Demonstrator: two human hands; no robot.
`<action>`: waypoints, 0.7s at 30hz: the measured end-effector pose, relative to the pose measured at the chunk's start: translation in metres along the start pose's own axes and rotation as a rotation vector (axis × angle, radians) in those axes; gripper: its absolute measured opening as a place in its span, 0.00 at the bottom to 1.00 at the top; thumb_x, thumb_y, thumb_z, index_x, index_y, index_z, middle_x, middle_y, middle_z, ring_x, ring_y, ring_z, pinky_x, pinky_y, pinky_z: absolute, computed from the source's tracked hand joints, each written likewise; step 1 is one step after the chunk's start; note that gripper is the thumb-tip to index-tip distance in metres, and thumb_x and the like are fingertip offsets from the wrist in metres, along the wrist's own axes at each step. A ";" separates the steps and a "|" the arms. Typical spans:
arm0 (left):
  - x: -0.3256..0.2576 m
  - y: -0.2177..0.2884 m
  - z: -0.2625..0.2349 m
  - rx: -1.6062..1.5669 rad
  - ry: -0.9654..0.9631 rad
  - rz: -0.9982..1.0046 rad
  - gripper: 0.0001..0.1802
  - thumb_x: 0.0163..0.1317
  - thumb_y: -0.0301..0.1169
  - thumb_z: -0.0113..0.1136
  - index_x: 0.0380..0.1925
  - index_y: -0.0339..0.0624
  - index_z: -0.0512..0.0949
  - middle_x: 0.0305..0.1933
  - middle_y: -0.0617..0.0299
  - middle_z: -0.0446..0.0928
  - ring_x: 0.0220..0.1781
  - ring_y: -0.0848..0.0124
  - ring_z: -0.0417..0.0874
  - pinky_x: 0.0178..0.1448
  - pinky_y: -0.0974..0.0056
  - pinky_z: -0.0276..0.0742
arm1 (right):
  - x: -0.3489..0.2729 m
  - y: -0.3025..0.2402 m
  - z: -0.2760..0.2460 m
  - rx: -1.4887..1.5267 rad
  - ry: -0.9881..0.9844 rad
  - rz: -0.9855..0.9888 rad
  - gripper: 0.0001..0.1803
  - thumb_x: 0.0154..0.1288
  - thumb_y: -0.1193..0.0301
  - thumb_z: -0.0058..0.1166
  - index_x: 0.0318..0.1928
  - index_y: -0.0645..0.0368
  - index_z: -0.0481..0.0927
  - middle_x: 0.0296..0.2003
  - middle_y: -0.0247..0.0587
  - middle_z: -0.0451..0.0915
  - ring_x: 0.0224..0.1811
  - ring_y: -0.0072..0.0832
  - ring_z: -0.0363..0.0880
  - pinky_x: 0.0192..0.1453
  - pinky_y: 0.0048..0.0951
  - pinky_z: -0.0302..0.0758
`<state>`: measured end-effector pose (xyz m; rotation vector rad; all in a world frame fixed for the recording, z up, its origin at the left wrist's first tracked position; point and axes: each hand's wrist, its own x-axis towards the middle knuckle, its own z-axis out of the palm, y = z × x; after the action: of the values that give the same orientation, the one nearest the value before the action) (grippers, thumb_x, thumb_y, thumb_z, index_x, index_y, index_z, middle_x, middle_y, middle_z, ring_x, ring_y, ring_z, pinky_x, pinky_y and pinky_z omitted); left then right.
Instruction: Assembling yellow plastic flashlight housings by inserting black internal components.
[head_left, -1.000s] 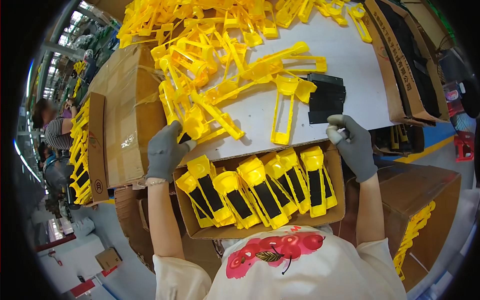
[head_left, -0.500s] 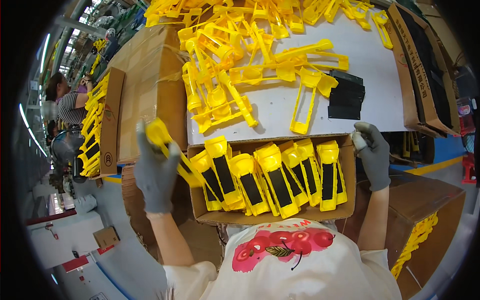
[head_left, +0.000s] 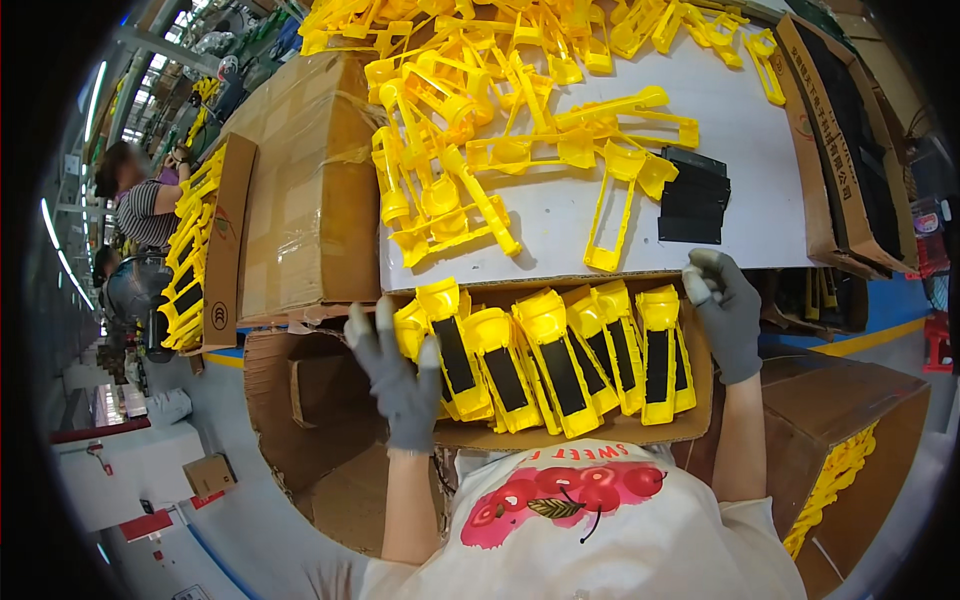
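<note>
Both gloved: left hand point(head_left: 400, 375) grip wide, right hand point(head_left: 727, 312) clasps the cardboard tray point(head_left: 560, 434) rim.

Head-worn fisheye, close downward view

Bright, even overhead light; soft shadows on white table point(head_left: 760, 190); strong fisheye bending, black vignette at rim.

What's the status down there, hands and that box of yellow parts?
Left hand gloved, open, fingers on the leftmost yellow part. Right hand grips the cardboard box at its right rim. Row of yellow parts with black strips inside. Nothing blocking.
</note>
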<state>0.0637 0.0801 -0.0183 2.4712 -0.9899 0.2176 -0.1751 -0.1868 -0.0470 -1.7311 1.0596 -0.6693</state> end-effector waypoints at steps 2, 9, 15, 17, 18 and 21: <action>-0.001 0.003 0.015 -0.089 -0.175 -0.071 0.34 0.62 0.45 0.56 0.64 0.37 0.65 0.73 0.38 0.51 0.73 0.40 0.54 0.71 0.48 0.58 | -0.002 0.005 0.004 -0.089 0.035 -0.091 0.15 0.60 0.72 0.61 0.48 0.60 0.80 0.35 0.35 0.82 0.33 0.19 0.77 0.38 0.20 0.74; -0.001 0.013 0.022 -0.230 -0.246 -0.074 0.32 0.63 0.43 0.57 0.64 0.40 0.66 0.74 0.42 0.51 0.72 0.44 0.60 0.68 0.51 0.63 | -0.002 0.017 0.010 -0.208 0.130 -0.246 0.14 0.57 0.73 0.63 0.45 0.58 0.80 0.37 0.39 0.83 0.38 0.29 0.82 0.40 0.24 0.76; 0.006 0.008 0.016 -0.090 -0.062 -0.099 0.24 0.70 0.37 0.46 0.62 0.37 0.67 0.73 0.40 0.53 0.72 0.42 0.59 0.69 0.52 0.62 | -0.001 0.023 0.012 -0.166 0.101 -0.202 0.11 0.59 0.74 0.61 0.43 0.58 0.80 0.35 0.39 0.82 0.36 0.30 0.82 0.39 0.26 0.76; 0.003 -0.001 0.015 0.079 -0.090 -0.138 0.25 0.70 0.39 0.47 0.61 0.34 0.67 0.73 0.40 0.52 0.72 0.40 0.55 0.71 0.48 0.57 | 0.000 0.018 0.013 -0.192 0.141 -0.299 0.10 0.59 0.74 0.60 0.42 0.59 0.80 0.34 0.39 0.82 0.36 0.30 0.81 0.39 0.26 0.75; 0.002 -0.005 0.020 0.300 -0.095 -0.071 0.27 0.70 0.41 0.47 0.62 0.32 0.66 0.73 0.40 0.52 0.72 0.40 0.54 0.72 0.46 0.54 | -0.001 0.016 0.012 -0.191 0.138 -0.297 0.10 0.59 0.74 0.60 0.42 0.59 0.80 0.34 0.39 0.82 0.36 0.30 0.81 0.39 0.26 0.75; 0.002 -0.023 0.037 0.525 -0.137 -0.003 0.32 0.70 0.45 0.45 0.64 0.29 0.61 0.72 0.39 0.53 0.74 0.40 0.49 0.74 0.43 0.44 | 0.002 0.015 0.011 -0.212 0.130 -0.250 0.10 0.60 0.73 0.60 0.43 0.59 0.80 0.34 0.40 0.82 0.35 0.31 0.81 0.39 0.25 0.76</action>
<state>0.0801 0.0758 -0.0589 2.9947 -1.0949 0.3483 -0.1703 -0.1856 -0.0649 -2.0492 1.0422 -0.8601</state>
